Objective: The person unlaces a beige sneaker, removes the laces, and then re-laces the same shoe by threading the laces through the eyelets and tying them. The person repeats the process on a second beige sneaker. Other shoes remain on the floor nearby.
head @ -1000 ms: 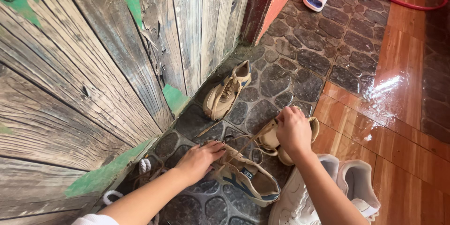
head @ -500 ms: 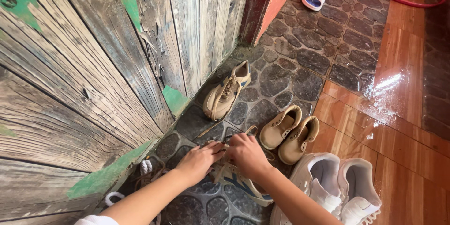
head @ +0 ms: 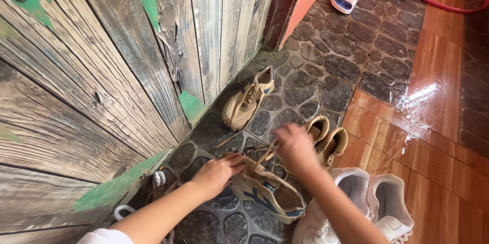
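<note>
The right hand is blurred, so its grip cannot be told, and it hides part of the small tan boots behind it. The white sneakers beside its forearm are cut off by the bottom edge.

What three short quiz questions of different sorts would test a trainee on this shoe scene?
1. True or false: the left hand rests on the tan and blue sneaker.
2. What does the right hand pull? A) laces B) sandal C) hose
3. What colour are the shoes at lower right?

Key: 1 true. 2 A, laces. 3 white.
</note>
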